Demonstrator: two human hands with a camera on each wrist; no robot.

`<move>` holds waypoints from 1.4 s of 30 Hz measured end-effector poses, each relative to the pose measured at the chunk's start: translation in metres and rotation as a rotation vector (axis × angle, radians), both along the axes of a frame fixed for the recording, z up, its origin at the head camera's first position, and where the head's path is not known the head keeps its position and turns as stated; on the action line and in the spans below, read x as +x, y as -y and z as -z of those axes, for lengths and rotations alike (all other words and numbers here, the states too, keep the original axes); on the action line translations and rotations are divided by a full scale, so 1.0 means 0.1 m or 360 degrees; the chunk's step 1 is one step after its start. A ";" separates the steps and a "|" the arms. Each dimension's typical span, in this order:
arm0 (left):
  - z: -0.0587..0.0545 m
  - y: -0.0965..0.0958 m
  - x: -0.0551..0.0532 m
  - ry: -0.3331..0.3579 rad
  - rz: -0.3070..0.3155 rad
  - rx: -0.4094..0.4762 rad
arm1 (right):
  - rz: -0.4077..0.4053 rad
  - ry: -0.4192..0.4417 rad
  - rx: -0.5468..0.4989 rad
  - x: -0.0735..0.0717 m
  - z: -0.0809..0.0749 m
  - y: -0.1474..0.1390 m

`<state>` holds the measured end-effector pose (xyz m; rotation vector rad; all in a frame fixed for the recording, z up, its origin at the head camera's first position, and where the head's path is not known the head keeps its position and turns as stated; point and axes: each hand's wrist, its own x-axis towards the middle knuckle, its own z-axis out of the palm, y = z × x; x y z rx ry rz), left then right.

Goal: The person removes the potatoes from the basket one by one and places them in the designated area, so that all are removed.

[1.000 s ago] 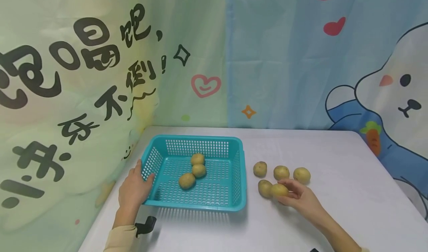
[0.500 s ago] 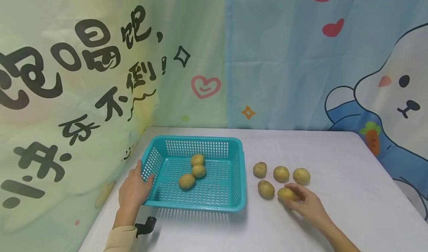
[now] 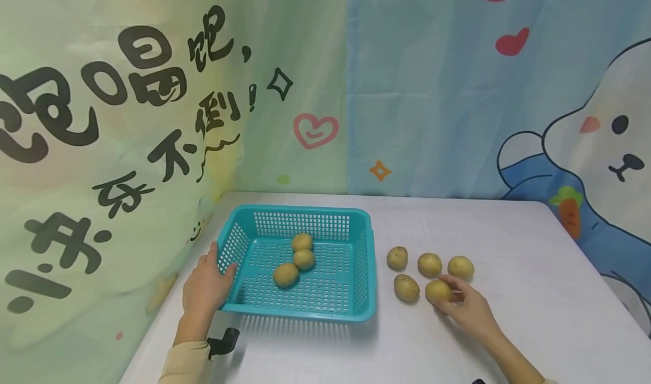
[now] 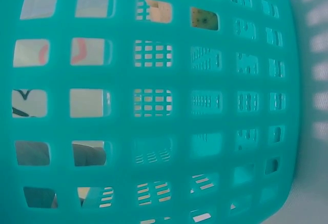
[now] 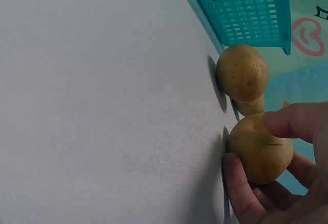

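My left hand [image 3: 205,287] holds the left rim of a turquoise plastic basket [image 3: 333,318], thumb on the inner side and fingers outside. Three potatoes lie together on the basket's perforated floor, the nearest potato [image 3: 286,275] being the largest. In the left wrist view the basket's slotted wall [image 4: 179,80] fills nearly everything. To the right, my right hand [image 3: 472,311] has thumb and fingers around a potato [image 5: 256,157], low over the white table. Just left of it sits another potato [image 3: 406,288].
Behind the held potato, three more potatoes stand in a row on the white table [image 3: 529,259]: a left one [image 3: 397,258], a middle one [image 3: 429,264] and a right one [image 3: 460,267]. A printed curtain [image 3: 422,90] hangs behind the table.
My right hand has shifted the held potato rightward, and a gap has opened between it and the potato at its left. My left hand and the basket stay put.
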<state>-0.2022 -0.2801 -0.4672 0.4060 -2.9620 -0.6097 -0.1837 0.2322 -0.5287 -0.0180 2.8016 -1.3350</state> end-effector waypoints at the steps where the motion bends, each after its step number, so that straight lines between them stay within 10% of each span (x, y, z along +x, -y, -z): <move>1: 0.00 0.00 0.00 0.0001 0.0000 0.0000 | 0.0001 -0.0002 -0.0007 0.00 0.00 0.00; 42: 0.02 0.00 -0.01 -0.0035 -0.0002 -0.0005 | 0.0070 -0.0067 -0.0057 0.07 -0.12 0.00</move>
